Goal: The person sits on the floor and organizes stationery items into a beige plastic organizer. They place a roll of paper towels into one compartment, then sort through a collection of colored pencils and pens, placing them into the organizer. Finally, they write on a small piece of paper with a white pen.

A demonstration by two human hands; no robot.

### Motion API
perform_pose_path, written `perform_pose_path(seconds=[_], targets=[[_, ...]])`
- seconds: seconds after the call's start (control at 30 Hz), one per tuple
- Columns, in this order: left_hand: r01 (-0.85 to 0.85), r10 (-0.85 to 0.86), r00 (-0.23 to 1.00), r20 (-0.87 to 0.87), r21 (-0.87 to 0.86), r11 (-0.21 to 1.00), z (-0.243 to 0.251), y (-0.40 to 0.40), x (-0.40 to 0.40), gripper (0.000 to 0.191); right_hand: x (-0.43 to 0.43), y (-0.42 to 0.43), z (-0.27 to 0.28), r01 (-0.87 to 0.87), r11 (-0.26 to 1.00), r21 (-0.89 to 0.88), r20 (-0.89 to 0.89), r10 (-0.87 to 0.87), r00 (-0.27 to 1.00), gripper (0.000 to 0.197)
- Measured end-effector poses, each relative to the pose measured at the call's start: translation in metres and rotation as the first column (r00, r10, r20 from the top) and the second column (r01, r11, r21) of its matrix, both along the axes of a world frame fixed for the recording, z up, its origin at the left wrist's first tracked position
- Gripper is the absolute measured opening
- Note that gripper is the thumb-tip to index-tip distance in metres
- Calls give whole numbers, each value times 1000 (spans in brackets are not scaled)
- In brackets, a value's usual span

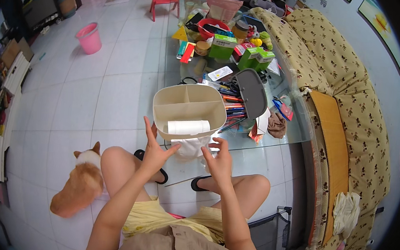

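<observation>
A cream plastic storage box (190,106) with dividers stands at the near edge of the glass table. In its front compartment lies a white paper roll (188,127). White tissue paper (189,148) hangs at the box's front. My left hand (154,153) is at the near left corner of the box, fingers spread and the thumb by the tissue. On the other side, my right hand (219,161) has its fingers apart, with its thumb tip at the tissue's right edge. Whether either thumb presses on the paper is hard to tell. A dark grey lid (251,93) leans behind the box over pens (233,105).
The glass table (292,133) also bears green boxes (223,47), a red basket (213,28), jars and a brown cloth (277,125). A dog (80,186) lies by my left leg. A patterned sofa (360,128) runs along the right; a pink bucket (90,39) stands on the floor.
</observation>
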State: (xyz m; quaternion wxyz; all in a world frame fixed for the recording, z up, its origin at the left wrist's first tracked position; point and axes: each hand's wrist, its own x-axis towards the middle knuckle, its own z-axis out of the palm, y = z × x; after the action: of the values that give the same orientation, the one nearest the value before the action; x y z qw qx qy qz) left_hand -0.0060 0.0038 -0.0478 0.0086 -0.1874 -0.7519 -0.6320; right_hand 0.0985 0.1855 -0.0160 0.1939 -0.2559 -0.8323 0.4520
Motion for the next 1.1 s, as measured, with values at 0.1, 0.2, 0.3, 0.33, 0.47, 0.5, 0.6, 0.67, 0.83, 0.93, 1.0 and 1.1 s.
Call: perform_pose_path(seconds=[0.1, 0.2, 0.3, 0.33, 0.47, 0.5, 0.6, 0.67, 0.83, 0.93, 1.0, 1.1], targets=[[28, -28, 999, 20, -17, 999, -7, 6, -2, 112, -7, 5, -17, -96, 994, -45, -33, 95, 995, 28], [22, -21, 1000, 15, -110, 994, -20, 5, -8, 112, -12, 7, -27, -96, 992, -76, -61, 92, 994, 19], [9, -4, 999, 47, -109, 994, -20, 1, -8, 108, -8, 4, -13, 29, 992, 123, -64, -21, 998, 20], [19, -15, 999, 46, -97, 995, -14, 0, -6, 105, -8, 2, -9, -15, 996, 86, -69, 21, 997, 20], [-100, 91, 982, -167, -49, 994, -11, -10, -5, 86, -6, -1, -12, -1, 997, 83, -124, 11, 992, 18], [-109, 89, 962, -259, -62, 992, -3, -15, -7, 80, -6, 0, -15, 51, 992, 116, -147, -34, 989, 18], [-154, 120, 851, -511, -26, 988, 48, -23, -14, 45, -6, 11, -14, 195, 979, 54, -358, -163, 919, 18], [-65, -69, 817, -573, -209, 976, 75, -25, -18, 33, -14, 17, 16, 25, 994, 104, -397, 18, 917, 20], [208, -477, 798, -368, -576, 791, 104, 8, -35, 14, -35, 26, 59, -242, 931, 272, -125, 283, 951, 21], [453, -648, 761, 30, -739, 498, 111, 39, -52, 23, -38, 29, 42, -248, 941, 230, -111, 278, 954, 16], [537, -705, 684, 187, -783, 314, 100, 50, -67, 26, -37, 25, 41, -263, 939, 222, -114, 293, 949, 15], [527, -777, 598, 195, -827, 198, 80, 62, -84, 26, -33, 23, 42, -286, 936, 206, -122, 314, 942, 16]])
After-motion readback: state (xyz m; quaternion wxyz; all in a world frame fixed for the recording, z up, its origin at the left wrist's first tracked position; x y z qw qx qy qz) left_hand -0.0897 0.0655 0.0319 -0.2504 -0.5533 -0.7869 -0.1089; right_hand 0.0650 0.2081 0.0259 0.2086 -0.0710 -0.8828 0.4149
